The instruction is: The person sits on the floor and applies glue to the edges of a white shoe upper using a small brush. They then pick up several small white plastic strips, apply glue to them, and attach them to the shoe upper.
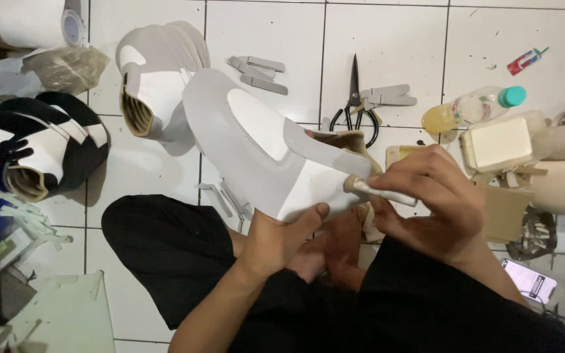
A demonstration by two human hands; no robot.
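Head view: left hand [279,238] grips grey-white shoe upper [263,147] from below; right hand [426,202] clenches brush [377,191].

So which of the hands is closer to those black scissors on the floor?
Right. The right hand, holding a small brush, is just below the scissors; the left hand sits lower, under the grey-and-white shoe upper.

White tiled floor [269,33], carrying: black scissors [355,98]; loose grey cut pieces [256,70]; stacked grey-and-white uppers [155,75]; stacked black-and-white uppers [40,147]; plastic bottle with teal cap [475,106]; small red tube [526,61]; phone [529,280].
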